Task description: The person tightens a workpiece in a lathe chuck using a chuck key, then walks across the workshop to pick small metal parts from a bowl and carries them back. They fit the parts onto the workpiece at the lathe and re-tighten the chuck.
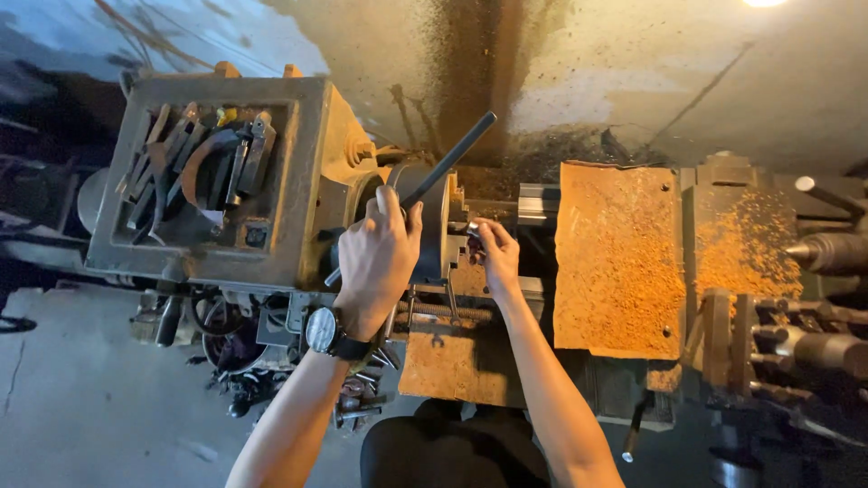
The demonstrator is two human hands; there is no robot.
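Chuck key (449, 159) sits in the lathe chuck (432, 226), its dark bar angling up and away. Left hand (378, 258) is wrapped tight around the key's lower end, watch (324, 331) on the wrist. Just right of it, the right hand (496, 256) pinches a small metal part (471, 229) at the chuck face, fingers closed on it. Left of the left hand, a tool tray (203, 172); right of the right hand, orange chips (619, 262) coat the carriage.
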